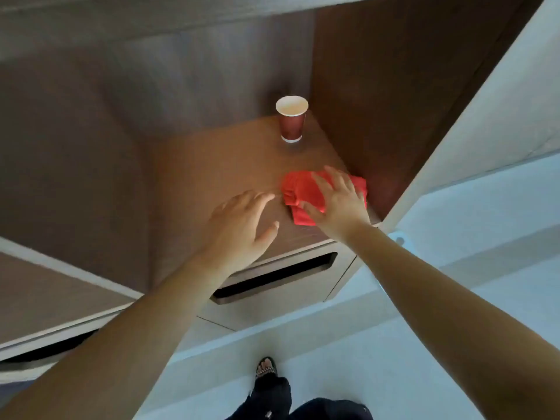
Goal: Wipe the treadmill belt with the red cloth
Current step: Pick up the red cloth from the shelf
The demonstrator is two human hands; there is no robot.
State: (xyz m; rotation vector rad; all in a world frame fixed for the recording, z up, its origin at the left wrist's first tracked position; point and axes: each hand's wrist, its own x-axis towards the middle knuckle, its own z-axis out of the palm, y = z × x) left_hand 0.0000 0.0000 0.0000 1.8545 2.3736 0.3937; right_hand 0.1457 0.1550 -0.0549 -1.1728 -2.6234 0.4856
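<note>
Rt hand flat on red cloth, fingers spread, pressing, not clenched; it hides the cloth's middle. Cloth sits folded at front right corner of counter. Lt hand loose, holding nothing, over front edge just beside cloth. Touching wood? Can't tell. Upright paper cup near back right corner. All a bit blurry.

Head view: both hands over wooden cabinet top; right hand on red cloth.
Cloth folded, lying flat near the right-hand edge of the top. Right hand laid on it, fingers spread, thumb at the cloth's near edge. Left hand just beside the cloth, fingers straight and loosely spread, holding nothing; contact with the top cannot be told. Red paper cup upright farther back, apart from the cloth. Drawer with dark handle slot below the top. Sandalled foot on pale floor.
</note>
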